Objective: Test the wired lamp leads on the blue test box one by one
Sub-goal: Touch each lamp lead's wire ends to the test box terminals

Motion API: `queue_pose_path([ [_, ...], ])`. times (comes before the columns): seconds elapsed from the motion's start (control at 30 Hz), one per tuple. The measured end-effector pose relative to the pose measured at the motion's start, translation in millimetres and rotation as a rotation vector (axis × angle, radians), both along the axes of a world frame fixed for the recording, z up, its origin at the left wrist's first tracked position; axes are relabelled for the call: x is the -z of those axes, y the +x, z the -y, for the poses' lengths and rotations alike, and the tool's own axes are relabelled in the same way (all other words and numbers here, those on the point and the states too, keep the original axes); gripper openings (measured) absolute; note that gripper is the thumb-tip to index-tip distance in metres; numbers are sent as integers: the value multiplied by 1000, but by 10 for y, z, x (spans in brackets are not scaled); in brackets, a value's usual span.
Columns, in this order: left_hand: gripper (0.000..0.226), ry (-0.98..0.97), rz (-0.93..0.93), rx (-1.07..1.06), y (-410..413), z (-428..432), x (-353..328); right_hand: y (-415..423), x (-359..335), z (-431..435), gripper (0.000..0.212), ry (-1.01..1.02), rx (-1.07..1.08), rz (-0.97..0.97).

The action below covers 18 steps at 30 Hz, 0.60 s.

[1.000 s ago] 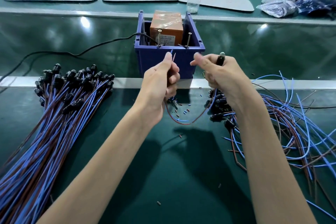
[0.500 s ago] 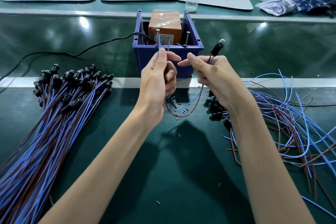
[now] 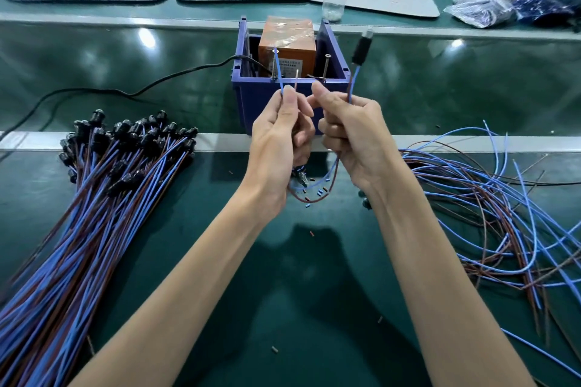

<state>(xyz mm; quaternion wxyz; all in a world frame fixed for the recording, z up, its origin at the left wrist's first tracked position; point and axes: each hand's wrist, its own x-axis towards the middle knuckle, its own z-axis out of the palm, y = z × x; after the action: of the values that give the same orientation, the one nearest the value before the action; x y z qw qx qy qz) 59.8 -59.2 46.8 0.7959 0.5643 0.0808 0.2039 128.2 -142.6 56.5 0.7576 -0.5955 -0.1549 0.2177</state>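
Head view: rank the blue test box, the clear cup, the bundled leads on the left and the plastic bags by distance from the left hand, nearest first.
1. Blue test box, just behind the left hand, which pinches a lamp lead.
2. Bundled leads, on the near table to its left.
3. Clear cup, beyond the box, slightly right.
4. Plastic bags, far back right.

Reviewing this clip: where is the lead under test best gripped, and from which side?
On the insulation just below the tips, from the near side, as the left hand pinches the blue wire. The tips point up by the upright pins of the box, so they must stay free. The right hand holds the lead below the lamp.
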Motion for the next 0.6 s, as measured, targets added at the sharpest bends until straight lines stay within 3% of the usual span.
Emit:
queue_pose_path([
  [0.1, 38, 24, -3, 16, -13, 0, -2, -21, -18, -4, 26, 94, -65, -84],
  [0.2, 39, 29, 19, 25, -16, 3, -1, -43, -13, -11, 40, 93, -156, -86],
  [0.27, 39, 36, 27, 30, -14, -3, 2, -48, -15, -13, 39, 100, -171, -89],
  [0.4, 40, 83, 23, 41, -6, 14, 24, -84, -75, -11, 22, 128, -89, -131],
  [0.6, 36, 71, 8, -33, 27, 2, 31, -109, -98, -47, 20, 86, 70, 33],
])
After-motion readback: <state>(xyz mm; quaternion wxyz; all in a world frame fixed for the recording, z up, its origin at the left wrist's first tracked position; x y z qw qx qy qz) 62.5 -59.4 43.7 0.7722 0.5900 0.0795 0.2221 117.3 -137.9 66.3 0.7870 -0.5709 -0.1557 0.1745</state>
